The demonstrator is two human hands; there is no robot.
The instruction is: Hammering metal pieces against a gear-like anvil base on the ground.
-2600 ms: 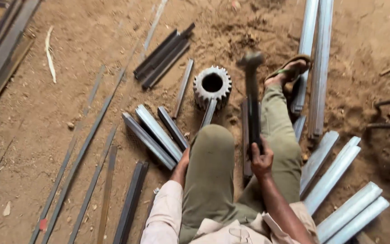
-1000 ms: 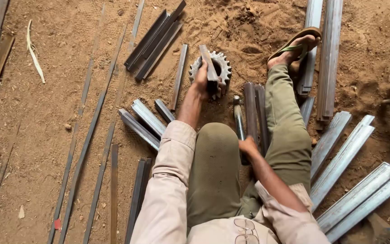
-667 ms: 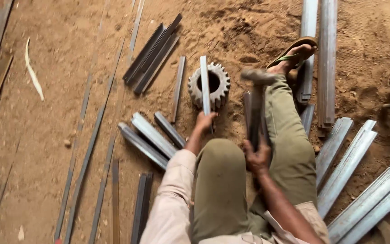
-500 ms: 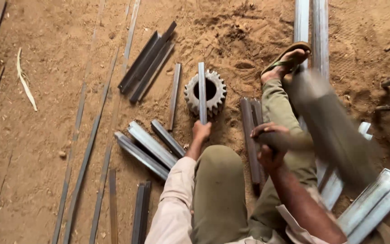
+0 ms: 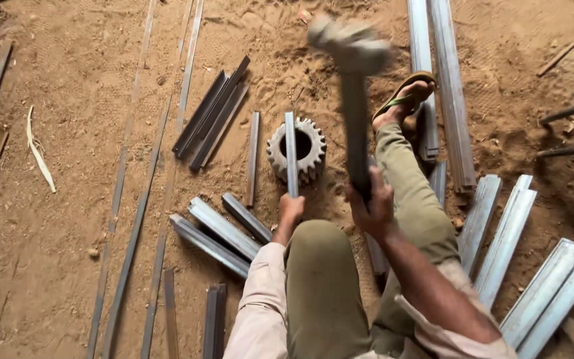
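Observation:
I sit on sandy ground with my knees drawn up. My left hand (image 5: 290, 207) grips the near end of a short flat metal strip (image 5: 290, 149) that lies across a big toothed gear wheel (image 5: 311, 154) resting flat on the sand. My right hand (image 5: 373, 203) is closed around the handle of a heavy hammer (image 5: 350, 56), whose blurred head is raised above and beyond the gear. My sandalled foot (image 5: 406, 100) rests to the right of the gear.
Short steel angle pieces (image 5: 217, 229) lie left of my knee, more steel angle lengths (image 5: 539, 292) fan out on the right. Dark angle bars (image 5: 210, 113) and long thin rods (image 5: 137, 219) lie to the left, long channels (image 5: 443, 80) by my foot.
My left hand set the strip across the gear and slid back to its near end. My right hand picked up the hammer and swung it up; its head is now high over the gear.

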